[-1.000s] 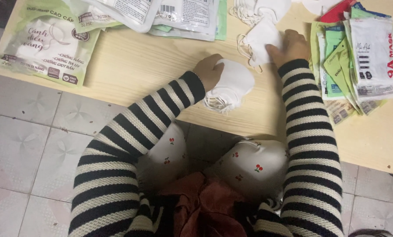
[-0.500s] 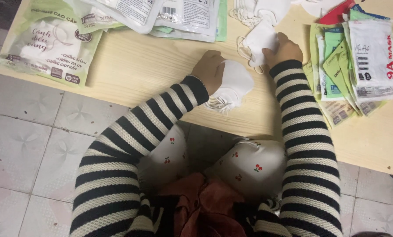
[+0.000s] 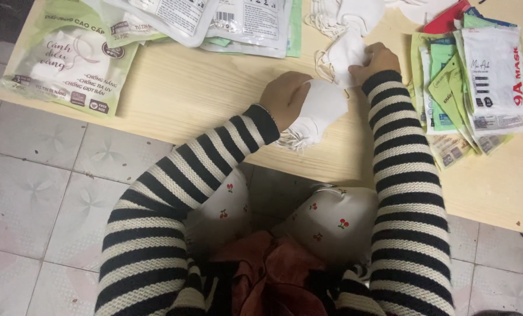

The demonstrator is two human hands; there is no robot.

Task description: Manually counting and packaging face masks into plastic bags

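Your left hand (image 3: pixel 285 98) is closed around a stack of white face masks (image 3: pixel 318 111), with the fingers wrapped over the top of the stack. The stack rests on the light wooden bench (image 3: pixel 203 88) near its front edge, and its elastic ear loops (image 3: pixel 290 142) fan out at the lower end, just beside your striped left sleeve (image 3: pixel 173 187).

Your right hand (image 3: pixel 377 58) sits just behind and to the right of the stack. Its fingers pinch a single white mask (image 3: pixel 346 52), which lies partly on the bench and touches the loose pile of white masks (image 3: pixel 346 13) at the far edge. You cannot tell exactly how many layers the fingers grip, because the hand hides the contact area.

Location of surrounding items:

- To the right of your right sleeve (image 3: pixel 410 193), a fanned heap of flat mask packets (image 3: pixel 477 88) in white, green and red lies on the bench, near the right hand but apart from it.
- At the far left, a large green and white pouch (image 3: pixel 68 64) lies flat, overhanging the bench corner.
- Behind it, several silver-white pouches (image 3: pixel 214 20) overlap one another along the far edge.

Your knees, in white fabric with small cherry prints (image 3: pixel 325 222), sit below the front edge of the bench, above the pale tiled floor (image 3: pixel 33 199).
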